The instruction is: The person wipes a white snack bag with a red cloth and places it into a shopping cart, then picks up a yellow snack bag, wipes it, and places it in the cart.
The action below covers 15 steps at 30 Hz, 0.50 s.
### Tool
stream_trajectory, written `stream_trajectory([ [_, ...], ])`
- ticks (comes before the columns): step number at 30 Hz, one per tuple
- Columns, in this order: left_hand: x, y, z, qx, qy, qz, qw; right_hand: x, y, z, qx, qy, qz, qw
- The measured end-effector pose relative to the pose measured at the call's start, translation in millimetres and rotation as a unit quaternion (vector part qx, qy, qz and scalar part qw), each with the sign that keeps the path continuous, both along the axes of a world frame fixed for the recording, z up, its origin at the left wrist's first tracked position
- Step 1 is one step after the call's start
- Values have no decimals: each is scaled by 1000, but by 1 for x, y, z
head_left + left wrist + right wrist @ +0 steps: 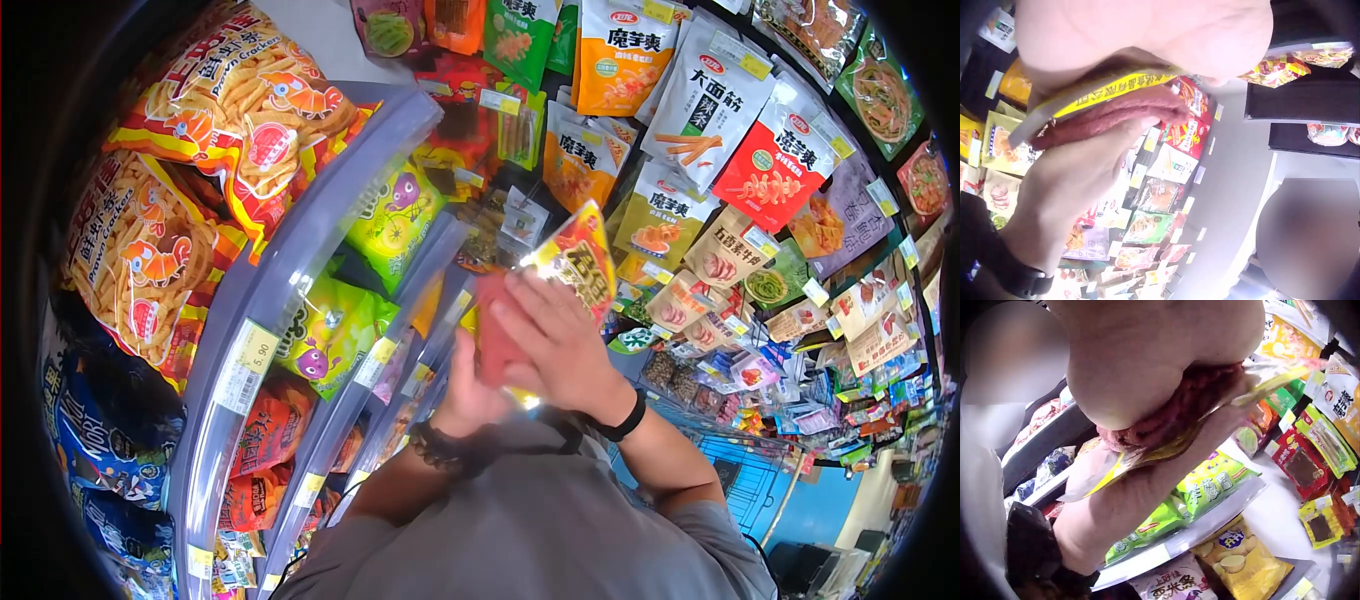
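Note:
Between both hands is a shiny red-and-yellow snack packet (pixel 585 255) with large printed characters, its top corner sticking out above the fingers. My right hand (pixel 555 345), with a black wristband, presses flat from above, fingers straight, on a bunched dark-red cloth (pixel 1122 115) against the packet's face. Below the packet lies my left hand (pixel 1141 487), its straight fingers supporting the back. In the head view, the left thumb points up beside the cloth and the left fingers are hidden. The packet's yellow edge (pixel 1116 90) runs between the palms in the left wrist view.
Curved clear-edged shelves with price tags stand on the left, holding large prawn cracker bags (pixel 150 250) and green snack bags (pixel 335 335). A wall of hanging packets (pixel 710 105) curves from ahead to the right. A blue wire basket (pixel 735 470) is at lower right.

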<state>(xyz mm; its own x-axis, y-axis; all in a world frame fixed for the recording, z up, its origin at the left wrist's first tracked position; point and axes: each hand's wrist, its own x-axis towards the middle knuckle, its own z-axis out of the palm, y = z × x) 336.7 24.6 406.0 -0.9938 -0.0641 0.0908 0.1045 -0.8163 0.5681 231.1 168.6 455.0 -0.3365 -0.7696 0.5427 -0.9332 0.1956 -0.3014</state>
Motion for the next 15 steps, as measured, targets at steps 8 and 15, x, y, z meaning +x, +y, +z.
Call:
stream_trajectory([
  [8,3,-10,7,8,1,14,1000,7,-12,-21,-52,-15,-39,998],
  [15,11,-22,3,-45,-33,-7,998,-20,-5,-19,-67,-34,-44,996],
])
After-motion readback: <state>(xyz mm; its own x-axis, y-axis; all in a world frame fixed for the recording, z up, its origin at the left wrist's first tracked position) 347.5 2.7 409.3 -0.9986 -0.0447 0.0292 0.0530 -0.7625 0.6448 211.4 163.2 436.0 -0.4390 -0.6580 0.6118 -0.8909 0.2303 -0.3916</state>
